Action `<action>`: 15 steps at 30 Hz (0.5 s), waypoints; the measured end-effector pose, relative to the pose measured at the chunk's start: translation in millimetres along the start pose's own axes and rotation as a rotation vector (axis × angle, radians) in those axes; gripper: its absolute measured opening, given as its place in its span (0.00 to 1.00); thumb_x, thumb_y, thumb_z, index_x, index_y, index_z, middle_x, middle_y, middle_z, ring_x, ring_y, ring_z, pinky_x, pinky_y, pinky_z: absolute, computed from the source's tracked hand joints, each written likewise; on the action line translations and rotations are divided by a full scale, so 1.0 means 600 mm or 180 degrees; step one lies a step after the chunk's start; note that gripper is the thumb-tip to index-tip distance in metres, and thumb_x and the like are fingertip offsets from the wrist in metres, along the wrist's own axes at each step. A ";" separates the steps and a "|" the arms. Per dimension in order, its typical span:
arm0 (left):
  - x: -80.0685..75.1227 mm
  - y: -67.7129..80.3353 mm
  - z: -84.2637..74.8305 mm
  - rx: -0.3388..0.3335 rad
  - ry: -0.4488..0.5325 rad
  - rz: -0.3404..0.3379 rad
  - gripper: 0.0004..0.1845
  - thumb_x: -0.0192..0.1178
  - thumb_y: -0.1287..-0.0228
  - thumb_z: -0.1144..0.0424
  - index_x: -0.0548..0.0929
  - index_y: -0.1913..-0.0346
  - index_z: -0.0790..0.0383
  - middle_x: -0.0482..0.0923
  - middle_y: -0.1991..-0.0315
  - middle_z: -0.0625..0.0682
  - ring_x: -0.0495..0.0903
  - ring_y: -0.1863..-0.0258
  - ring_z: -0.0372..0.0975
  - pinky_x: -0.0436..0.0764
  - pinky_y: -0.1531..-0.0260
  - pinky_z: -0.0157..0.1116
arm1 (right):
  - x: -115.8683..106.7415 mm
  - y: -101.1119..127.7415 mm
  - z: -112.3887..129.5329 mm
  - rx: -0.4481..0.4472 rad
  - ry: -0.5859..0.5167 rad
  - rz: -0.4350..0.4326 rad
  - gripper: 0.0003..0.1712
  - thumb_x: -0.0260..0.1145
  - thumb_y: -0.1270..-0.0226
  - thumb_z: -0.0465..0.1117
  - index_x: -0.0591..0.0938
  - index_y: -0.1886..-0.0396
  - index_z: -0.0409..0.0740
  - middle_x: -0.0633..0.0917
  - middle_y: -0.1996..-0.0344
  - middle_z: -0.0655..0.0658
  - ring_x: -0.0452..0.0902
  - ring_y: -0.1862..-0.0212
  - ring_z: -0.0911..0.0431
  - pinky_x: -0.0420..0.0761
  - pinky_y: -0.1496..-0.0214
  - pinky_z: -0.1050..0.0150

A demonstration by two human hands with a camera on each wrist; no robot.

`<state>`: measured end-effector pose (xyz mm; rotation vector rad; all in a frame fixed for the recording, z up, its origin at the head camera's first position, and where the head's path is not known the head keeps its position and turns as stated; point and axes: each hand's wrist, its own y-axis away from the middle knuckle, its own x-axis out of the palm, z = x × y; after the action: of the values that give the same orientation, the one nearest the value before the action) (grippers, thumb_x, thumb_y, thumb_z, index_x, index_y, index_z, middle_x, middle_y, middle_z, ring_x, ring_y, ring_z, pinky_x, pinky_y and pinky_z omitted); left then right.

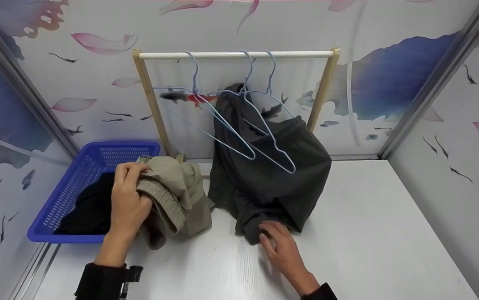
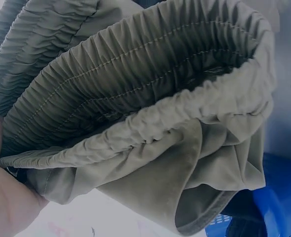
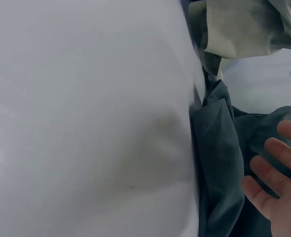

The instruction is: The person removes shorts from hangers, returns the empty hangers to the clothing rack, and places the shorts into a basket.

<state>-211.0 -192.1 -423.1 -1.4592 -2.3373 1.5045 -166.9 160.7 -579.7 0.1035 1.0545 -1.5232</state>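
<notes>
The left hand [image 1: 129, 202] is curled in a grip, while the right hand [image 1: 281, 246] lies flat, fingers relaxed.

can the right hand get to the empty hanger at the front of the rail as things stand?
Probably yes. The right hand lies open on the dark grey trousers' hem, holding nothing, and the empty hanger hangs in front of them, uncovered.

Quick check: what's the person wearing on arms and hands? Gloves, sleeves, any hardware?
Both hands are bare: no gloves, and no rings or watch that I can make out. The left hand comes out of a black long sleeve, with a small black mount, probably the wrist camera clamp, at the cuff. The right hand has a matching black sleeve, only its cuff in view. No cables visible.
</notes>
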 end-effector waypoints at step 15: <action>-0.035 -0.020 0.020 0.0019 -0.0064 -0.0283 0.20 0.50 0.43 0.85 0.83 0.52 0.68 0.72 0.51 0.67 0.77 0.47 0.59 0.76 0.51 0.58 | 0.018 -0.020 0.032 -0.0173 -0.0164 0.0173 0.13 0.69 0.29 0.36 0.87 0.46 0.45 0.85 0.45 0.45 0.81 0.43 0.51 0.83 0.46 0.53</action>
<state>-212.5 -216.8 -411.8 -1.3259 -2.3725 1.5100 -170.8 138.5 -568.8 0.0545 1.0432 -1.4400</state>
